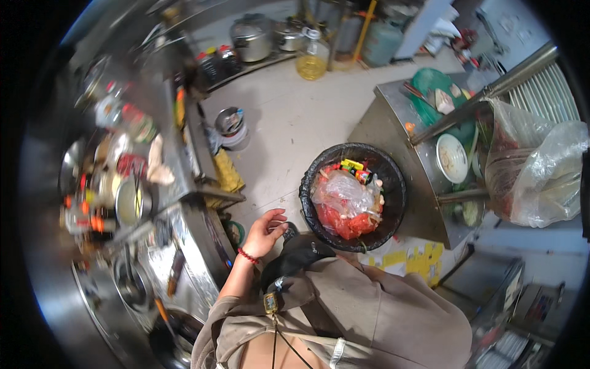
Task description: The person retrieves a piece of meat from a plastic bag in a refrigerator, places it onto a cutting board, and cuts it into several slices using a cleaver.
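Observation:
My left hand (266, 233), with a red bead bracelet at the wrist, hangs over the floor with its fingers apart and nothing held. To its right stands a black-lined round bin (400, 203) holding clear plastic film (345, 191), red plastic bags (362, 225) and other waste. My right hand is out of view; on that side the brown sleeve (415, 304) runs down beside the bin.
Left, a steel counter (177, 184) carries bottles and a metal pot (131, 205); a wok (170, 334) sits lower down. Right, a steel table (424, 170) holds a green board (428, 83) and a white bowl (451, 158). An oil bottle (312, 60) and a small bucket (236, 138) stand on the floor.

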`<state>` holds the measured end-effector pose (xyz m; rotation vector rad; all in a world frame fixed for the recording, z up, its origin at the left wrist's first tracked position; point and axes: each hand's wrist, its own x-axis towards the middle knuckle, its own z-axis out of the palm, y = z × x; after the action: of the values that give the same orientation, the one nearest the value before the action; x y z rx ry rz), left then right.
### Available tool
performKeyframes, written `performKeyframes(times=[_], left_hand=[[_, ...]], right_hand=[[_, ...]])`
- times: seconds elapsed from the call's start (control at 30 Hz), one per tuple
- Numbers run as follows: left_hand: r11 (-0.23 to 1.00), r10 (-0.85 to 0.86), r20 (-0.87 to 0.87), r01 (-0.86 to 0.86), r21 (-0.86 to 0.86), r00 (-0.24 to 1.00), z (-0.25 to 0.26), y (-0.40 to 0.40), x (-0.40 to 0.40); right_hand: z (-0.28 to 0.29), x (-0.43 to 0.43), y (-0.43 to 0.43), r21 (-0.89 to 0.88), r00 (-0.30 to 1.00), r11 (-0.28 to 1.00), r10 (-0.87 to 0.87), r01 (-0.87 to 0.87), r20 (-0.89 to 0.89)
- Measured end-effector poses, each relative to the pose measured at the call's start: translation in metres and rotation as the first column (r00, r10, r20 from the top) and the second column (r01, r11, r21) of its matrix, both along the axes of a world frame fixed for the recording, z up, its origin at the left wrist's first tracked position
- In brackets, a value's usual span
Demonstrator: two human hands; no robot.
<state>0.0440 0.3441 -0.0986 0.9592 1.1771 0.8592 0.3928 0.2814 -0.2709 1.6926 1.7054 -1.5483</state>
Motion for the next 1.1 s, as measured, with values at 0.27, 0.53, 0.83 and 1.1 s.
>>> performKeyframes(times=[0.27,0.53,0.83,1.1], left_hand=[[0.985,-0.048,0.072,0.059,-0.161,0.996,-0.043,0.153,-0.073],[0.953,-0.302,-0.018,0.302,0.028,0.953,-0.035,0.397,-0.043],[0.625,-0.709,-0.303,0.766,0.147,0.637,-0.016,0.601,0.086],[0.0,-0.812,-0.541,0.928,0.373,0.218,0.017,0.74,0.289]], right_hand=[[0.003,-0.057,0.088,0.024,0.954,0.954,-0.3,0.3,-0.003],[0.006,-0.08,0.184,0.155,0.78,0.78,-0.622,0.607,0.076],[0.116,-0.041,0.42,0.539,0.164,-0.256,-0.774,0.802,-0.612],[0.109,0.105,0.58,0.695,-0.275,-0.582,-0.813,0.423,-0.514]])
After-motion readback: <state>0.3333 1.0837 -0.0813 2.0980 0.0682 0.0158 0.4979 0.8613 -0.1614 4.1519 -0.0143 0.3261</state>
